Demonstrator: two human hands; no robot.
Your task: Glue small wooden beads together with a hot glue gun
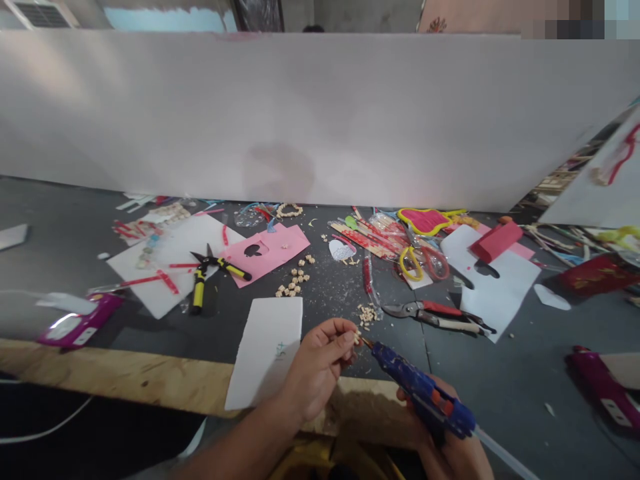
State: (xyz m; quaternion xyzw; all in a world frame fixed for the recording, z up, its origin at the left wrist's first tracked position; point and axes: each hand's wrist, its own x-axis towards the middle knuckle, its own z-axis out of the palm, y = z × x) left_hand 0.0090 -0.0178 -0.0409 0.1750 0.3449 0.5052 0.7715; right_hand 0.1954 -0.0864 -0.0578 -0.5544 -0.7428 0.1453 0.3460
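My left hand [320, 363] pinches a small pale wooden piece [357, 337] between thumb and fingers, just past the table's front edge. Wrapped round the handle of a blue glue gun [420, 387], my right hand [445, 420] holds it with the nozzle pointing up and left. The nozzle tip meets or almost meets the wooden piece; contact is hard to make out. A clear glue stick [503, 457] sticks out of the gun's back end. Beyond my hands lie a heap of short wooden bits [367, 315] and several small wooden clusters [294, 283].
Yellow-black pliers [199, 287] lie left on white sheets; red-handled pruning shears [435, 313] lie right. A white card [270, 347] is beside my left hand. Scissors [411, 264], pink card [270, 252] and scraps fill the back. A white panel [300, 120] stands behind; purple devices [83, 320] flank the table.
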